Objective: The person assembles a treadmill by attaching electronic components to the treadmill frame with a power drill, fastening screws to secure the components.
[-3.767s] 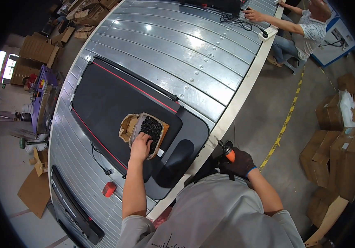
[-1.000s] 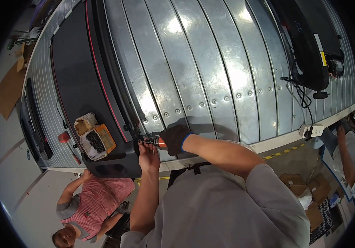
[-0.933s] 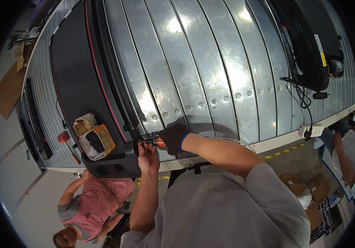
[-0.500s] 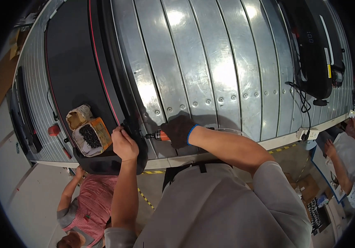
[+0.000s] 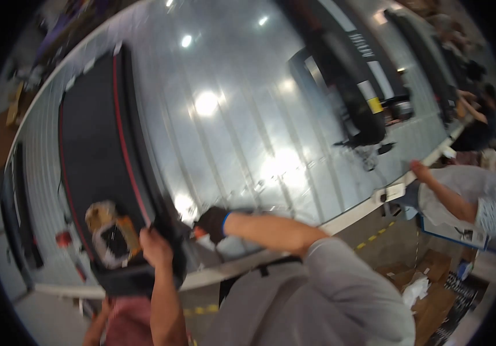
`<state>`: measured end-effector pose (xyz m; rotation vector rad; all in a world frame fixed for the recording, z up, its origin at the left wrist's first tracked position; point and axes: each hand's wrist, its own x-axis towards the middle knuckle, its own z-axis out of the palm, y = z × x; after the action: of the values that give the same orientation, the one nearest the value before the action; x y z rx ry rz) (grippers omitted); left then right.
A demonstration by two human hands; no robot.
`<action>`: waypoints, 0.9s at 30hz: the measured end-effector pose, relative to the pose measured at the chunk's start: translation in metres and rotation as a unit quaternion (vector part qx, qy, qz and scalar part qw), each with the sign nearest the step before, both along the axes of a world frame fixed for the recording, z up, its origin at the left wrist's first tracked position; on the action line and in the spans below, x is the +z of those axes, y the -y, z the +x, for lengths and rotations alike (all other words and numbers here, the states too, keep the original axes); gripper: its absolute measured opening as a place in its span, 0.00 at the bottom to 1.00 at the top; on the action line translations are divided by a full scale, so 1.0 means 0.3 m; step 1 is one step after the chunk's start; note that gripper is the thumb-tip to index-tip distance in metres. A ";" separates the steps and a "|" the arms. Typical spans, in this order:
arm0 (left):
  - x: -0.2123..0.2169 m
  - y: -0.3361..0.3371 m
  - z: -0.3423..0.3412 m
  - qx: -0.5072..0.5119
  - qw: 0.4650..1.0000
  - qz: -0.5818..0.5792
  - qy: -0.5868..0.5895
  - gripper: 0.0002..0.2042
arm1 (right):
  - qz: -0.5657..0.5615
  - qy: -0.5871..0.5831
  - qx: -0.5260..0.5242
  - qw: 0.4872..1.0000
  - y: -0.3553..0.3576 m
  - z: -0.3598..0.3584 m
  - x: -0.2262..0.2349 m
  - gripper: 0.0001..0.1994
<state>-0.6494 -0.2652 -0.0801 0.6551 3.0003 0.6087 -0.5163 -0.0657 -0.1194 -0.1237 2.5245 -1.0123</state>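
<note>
A long black treadmill (image 5: 89, 144) with red side stripes lies on the slatted metal line. At its near right corner, my bare left hand (image 5: 156, 248) is closed, with fingers pinched at the side edge; what they hold is hidden. My right hand (image 5: 213, 224), in a dark glove with a blue cuff, grips an orange-red power screwdriver (image 5: 200, 232) just right of that corner. The screwdriver's tip points left toward the treadmill's side, but blur hides whether it touches. On the treadmill, left of my left hand, an open worn cardboard box (image 5: 128, 229) holds many small dark screws (image 5: 114, 241).
Another black treadmill (image 5: 357, 86) stands to the right, with a cable near its end. A white socket box (image 5: 389, 192) sits on the line's near rail. Co-workers stand at lower left and along the right side. A red tool (image 5: 63, 238) lies at the left.
The view has swung, bringing more of the right side and far end into sight, with motion blur. Both hands stay by the treadmill's corner, and the screwdriver is still in my right hand.
</note>
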 end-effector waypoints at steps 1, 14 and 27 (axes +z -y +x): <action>-0.026 0.060 -0.023 -0.014 0.999 0.031 0.004 0.13 | 0.008 -0.048 -0.016 0.999 0.032 0.011 -0.045 0.25; 0.319 0.466 -0.040 0.327 0.743 0.485 0.324 0.36 | 0.040 0.187 -0.393 0.899 0.110 1.057 0.363 0.31; 0.279 0.230 -0.102 0.135 0.687 0.521 0.489 0.26 | 0.033 0.204 -0.597 0.775 0.509 1.334 0.459 0.29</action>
<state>-0.6800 -0.3341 0.0034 -0.2037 1.5189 1.9179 -0.1161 -0.2184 0.0183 1.7093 2.0292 -1.1188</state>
